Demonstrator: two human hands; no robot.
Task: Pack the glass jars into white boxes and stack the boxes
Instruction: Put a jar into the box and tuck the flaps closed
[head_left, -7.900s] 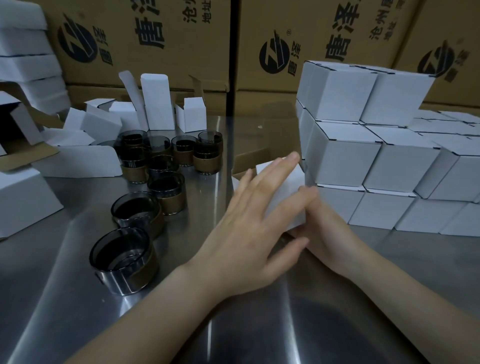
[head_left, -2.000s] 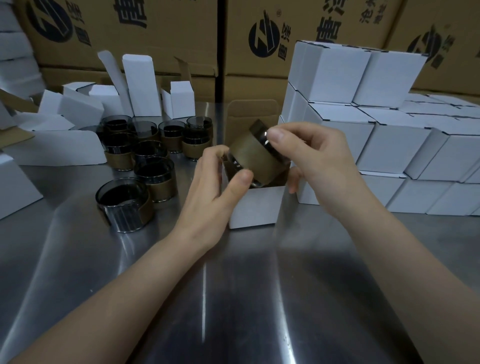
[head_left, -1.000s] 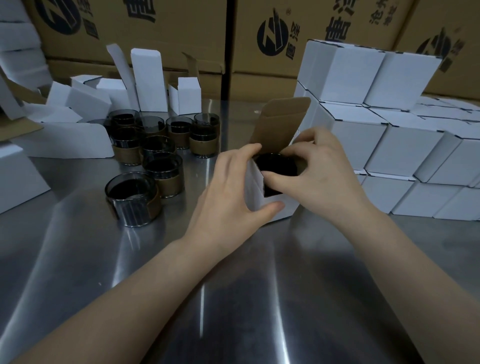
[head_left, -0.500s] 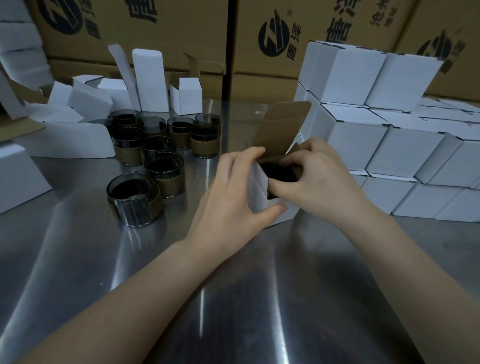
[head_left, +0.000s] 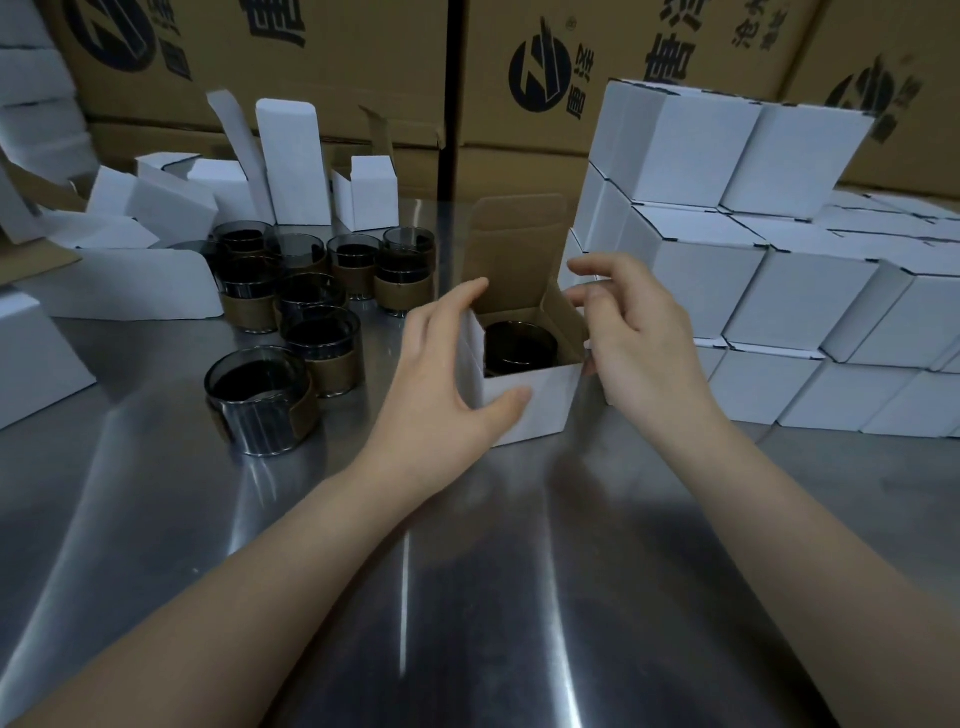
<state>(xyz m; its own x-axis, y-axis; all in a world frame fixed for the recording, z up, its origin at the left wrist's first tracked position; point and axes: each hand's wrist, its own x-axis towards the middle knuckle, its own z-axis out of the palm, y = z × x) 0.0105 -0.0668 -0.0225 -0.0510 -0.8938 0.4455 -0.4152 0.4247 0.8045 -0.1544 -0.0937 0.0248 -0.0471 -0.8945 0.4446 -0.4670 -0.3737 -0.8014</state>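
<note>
1. Unpacked dark glass jars (head_left: 260, 400) stand left, within reach.
2. My left hand (head_left: 441, 384) grips the open white cardboard box (head_left: 540, 405) steady; 1 jar (head_left: 519, 348) sits inside.
3. My right hand (head_left: 639, 343), loosely curled and empty, hovers ready to fold the side flap (head_left: 563, 322).

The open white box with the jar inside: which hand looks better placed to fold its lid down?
Right, probably. The left hand grips the box at its left corner to steady it, so it is busy. The right hand holds nothing and hovers beside the side flap, close to the upright lid flap.
</note>
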